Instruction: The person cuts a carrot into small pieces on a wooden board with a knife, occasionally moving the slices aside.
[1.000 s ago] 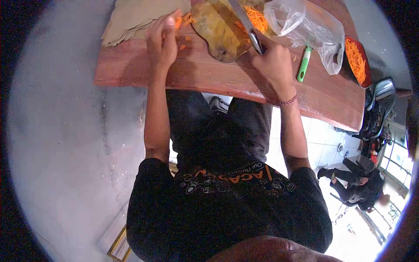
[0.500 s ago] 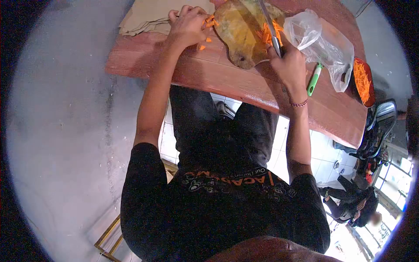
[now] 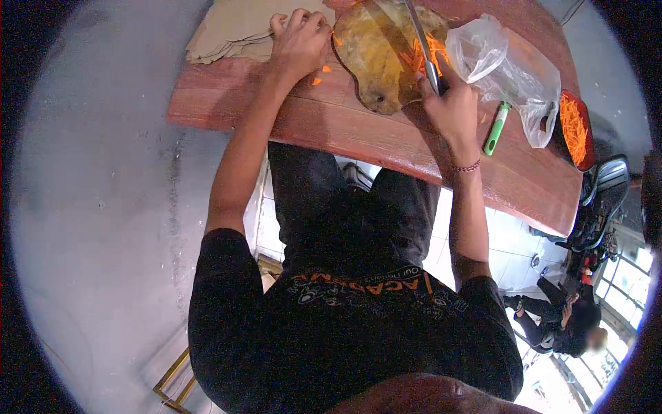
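My right hand is closed around the handle of a knife, whose blade points away over the wooden cutting board. Beneath and beside the blade lies a heap of cut carrot strips on the board's right side. My left hand is at the board's left edge, palm down with fingers curled in. What lies under those fingers is hidden. A small carrot bit shows beside its fingertips, and loose carrot pieces lie on the table near the wrist.
Brown paper sheets lie at the table's back left. Right of the board are a clear plastic bag, a green-handled peeler and a tray of carrot strips. The wooden table's front edge is near my lap. Another person sits far right.
The orange pieces seen at my left fingertips are now mostly out of sight, and that hand's fingers are more curled in. My right hand keeps the knife, shifted slightly left.
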A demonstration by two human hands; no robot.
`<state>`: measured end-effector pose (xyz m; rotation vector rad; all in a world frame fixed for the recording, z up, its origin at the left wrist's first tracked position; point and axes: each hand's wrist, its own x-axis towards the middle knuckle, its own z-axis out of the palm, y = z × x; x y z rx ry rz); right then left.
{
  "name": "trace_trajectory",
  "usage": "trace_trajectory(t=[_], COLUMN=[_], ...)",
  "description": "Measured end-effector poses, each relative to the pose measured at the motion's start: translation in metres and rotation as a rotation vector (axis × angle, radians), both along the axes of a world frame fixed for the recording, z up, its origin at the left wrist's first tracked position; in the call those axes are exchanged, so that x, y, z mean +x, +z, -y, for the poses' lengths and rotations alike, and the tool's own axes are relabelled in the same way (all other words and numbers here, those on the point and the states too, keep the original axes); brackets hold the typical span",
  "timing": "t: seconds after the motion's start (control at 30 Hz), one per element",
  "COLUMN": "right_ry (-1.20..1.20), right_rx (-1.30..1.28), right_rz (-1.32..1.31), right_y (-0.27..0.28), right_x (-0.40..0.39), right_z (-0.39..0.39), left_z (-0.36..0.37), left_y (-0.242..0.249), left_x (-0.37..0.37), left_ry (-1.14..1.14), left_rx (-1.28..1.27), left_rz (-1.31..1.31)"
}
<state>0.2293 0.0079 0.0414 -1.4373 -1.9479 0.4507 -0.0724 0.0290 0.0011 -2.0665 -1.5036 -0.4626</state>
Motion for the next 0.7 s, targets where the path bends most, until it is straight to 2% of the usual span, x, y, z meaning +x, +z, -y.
trace_trajectory(t=[0.1, 0.23, 0.3, 0.37, 0.47, 0.53, 0.57, 0.6, 0.63, 0.67, 0.7], right_ry=[0.032, 0.034, 0.034, 0.034, 0.056, 0.078, 0.105, 0.100, 0.125, 0.151, 0.148], right_rx=[0.049, -0.065, -0.098, -0.022, -0.161, -0.152, -0.146, -0.147, -0.261, -0.375, -0.375], right_rz=[0.027, -0.024, -0.017, -0.046, -0.059, -0.085, -0.111, -0.107, -0.137, -0.166, -0.162], right_y=[0.000, 0.010, 0.008, 0.002, 0.011, 0.005, 0.002, 0.005, 0.009, 0.014, 0.021], right_x=[0.002, 0.000, 0.000, -0.001, 0.000, 0.003, 0.005, 0.006, 0.006, 0.005, 0.004], right_z=[0.000, 0.003, 0.003, 0.003, 0.003, 0.002, 0.003, 0.005, 0.008, 0.011, 0.016], left_z=[-0.003, -0.007, -0.009, -0.008, -0.006, 0.005, 0.008, 0.010, 0.013, 0.015, 0.017], left_y=[-0.002, -0.005, -0.006, -0.008, -0.005, 0.004, 0.006, 0.007, 0.007, 0.006, 0.006], left_x=[-0.001, -0.003, -0.004, -0.006, -0.006, 0.003, 0.007, 0.011, 0.015, 0.022, 0.032], left_ry=[-0.013, 0.019, 0.047, 0.075, 0.096, 0.074, 0.067, 0.057, 0.048, 0.046, 0.060], left_rx=[0.064, 0.123, 0.118, 0.112, 0.104, 0.015, 0.014, -0.038, -0.090, -0.091, -0.163], left_rz=[-0.102, -0.232, -0.230, -0.227, -0.105, 0.233, 0.236, 0.367, 0.498, 0.503, 0.570])
